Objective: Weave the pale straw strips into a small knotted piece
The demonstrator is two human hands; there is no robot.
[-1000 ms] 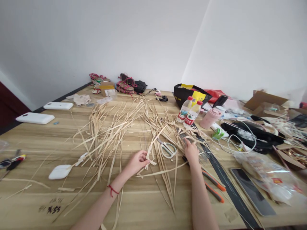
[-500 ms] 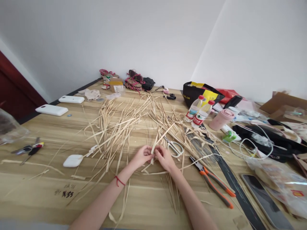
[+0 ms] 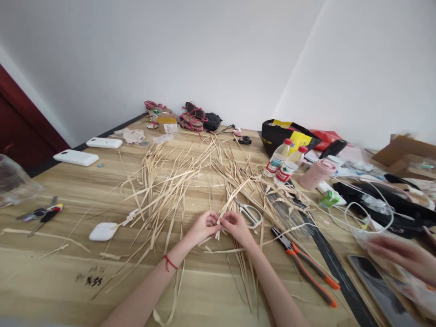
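Note:
My left hand (image 3: pixel 201 226) and my right hand (image 3: pixel 236 225) meet at the middle of the wooden table (image 3: pixel 54 272), fingers pinched together on one pale straw strip (image 3: pixel 231 200) that rises up and to the right from between them. A red string circles my left wrist. Many more loose straw strips (image 3: pixel 166 181) lie fanned across the table behind and beside my hands. White-handled scissors (image 3: pixel 250 213) lie just right of my right hand, among the strips.
Orange-handled pliers (image 3: pixel 308 270) and a long dark strip lie at the right, near a phone (image 3: pixel 383 290). Two water bottles (image 3: pixel 282 161), a pink cup, a black bag, cables and boxes crowd the right side. White cases sit left. Another person's blurred hand (image 3: pixel 402 256) is at the right edge.
My right hand came back from the pile by the scissors to join my left hand on the strip. Another person's hand has come in at the right edge.

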